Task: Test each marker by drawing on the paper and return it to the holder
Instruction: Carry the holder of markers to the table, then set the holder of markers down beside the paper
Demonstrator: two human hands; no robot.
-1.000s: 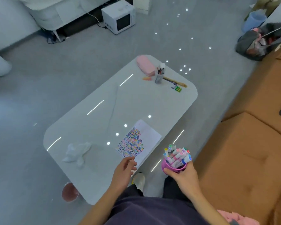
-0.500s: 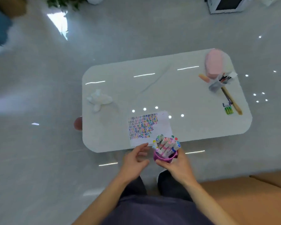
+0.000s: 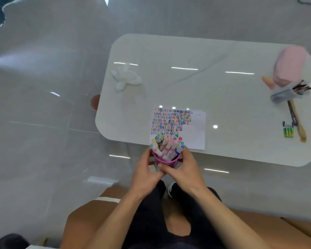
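Holder of markers, held by both hands at the near edge of the table, with the caps overlapping the near edge of the paper. Your left hand curls its fingers round the holder's left side. Your right hand grips the right side, thumb across the front. Set the holder down beside the paper, steady it with one hand, and draw out a single marker by its cap end. No brand or label can be read; any barrel print is probably too blurred. The paper carries only rows of coloured squiggles.
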